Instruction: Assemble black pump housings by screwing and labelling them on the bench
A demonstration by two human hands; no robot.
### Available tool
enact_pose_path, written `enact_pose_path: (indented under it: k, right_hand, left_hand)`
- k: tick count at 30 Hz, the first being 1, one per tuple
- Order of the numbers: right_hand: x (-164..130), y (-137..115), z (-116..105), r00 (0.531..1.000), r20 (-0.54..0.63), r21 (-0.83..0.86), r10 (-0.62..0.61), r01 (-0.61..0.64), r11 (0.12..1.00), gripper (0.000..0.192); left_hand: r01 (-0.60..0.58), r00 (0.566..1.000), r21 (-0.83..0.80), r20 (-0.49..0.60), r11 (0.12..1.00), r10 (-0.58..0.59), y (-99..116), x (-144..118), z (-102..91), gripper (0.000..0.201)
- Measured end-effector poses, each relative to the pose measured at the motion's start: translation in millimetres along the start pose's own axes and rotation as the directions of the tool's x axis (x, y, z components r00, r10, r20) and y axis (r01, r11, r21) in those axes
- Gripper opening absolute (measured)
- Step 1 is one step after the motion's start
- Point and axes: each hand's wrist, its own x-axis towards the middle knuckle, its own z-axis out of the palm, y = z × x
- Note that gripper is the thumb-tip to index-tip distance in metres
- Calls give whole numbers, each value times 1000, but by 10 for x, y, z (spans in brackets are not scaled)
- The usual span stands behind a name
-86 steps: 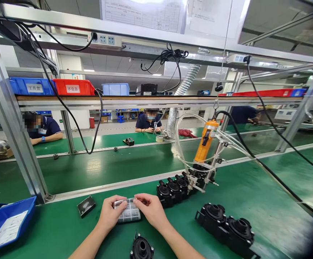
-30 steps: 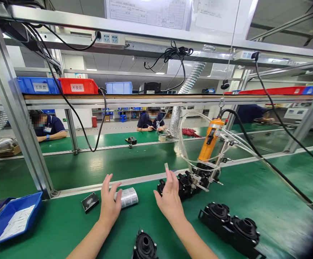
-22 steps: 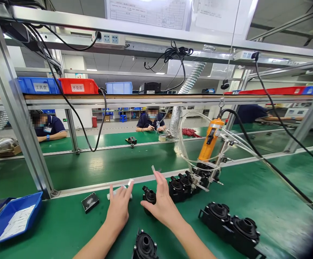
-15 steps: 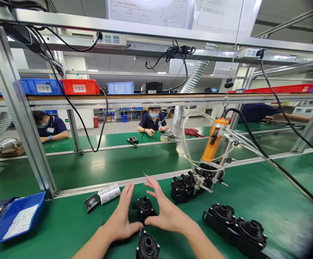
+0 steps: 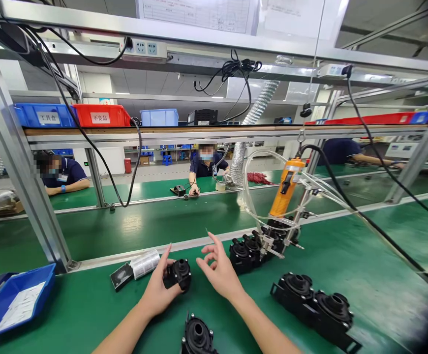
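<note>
My left hand (image 5: 159, 290) is wrapped around a black pump (image 5: 181, 273) with a round top and a short spout, gripping it from its left side. To the right of that pump, my right hand (image 5: 219, 273) is raised with its fingers apart and slightly curled. A thin, clear sliver (image 5: 207, 230) shows at its index fingertip; what it is I cannot make out. Nearer to me, a second black pump (image 5: 198, 337) stands on the green bench, cut off by the lower edge of the view. Left of my hands lie a roll of labels (image 5: 145, 264) and a small black block (image 5: 121, 277).
An orange electric screwdriver (image 5: 287, 187) hangs over a row of black pumps (image 5: 240, 255). Two more pumps (image 5: 322, 307) stand at right. A blue tray (image 5: 46, 295) with white slips sits at left. Across the bench, a person (image 5: 208, 164) reaches toward a small item.
My left hand has closed on the pump and shifted it slightly left and up. My right hand has drawn away from it. The person opposite has stretched an arm forward.
</note>
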Motion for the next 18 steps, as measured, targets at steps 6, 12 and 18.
enact_pose_path:
  k: [6, 12, 18]
  right_hand:
    - [-61, -92, 192, 987, 114, 534, 113, -156, 831, 77]
    - [-145, -87, 356, 955, 248, 574, 162, -279, 770, 87]
    - [-182, -40, 455, 932, 247, 558, 264, -360, 748, 90]
  left_hand:
    - [93, 990, -131, -94, 987, -105, -64, 74, -43, 103]
    - [114, 989, -216, -69, 970, -131, -110, 134, -107, 107]
    - [125, 988, -236, -61, 964, -144, -123, 135, -123, 106]
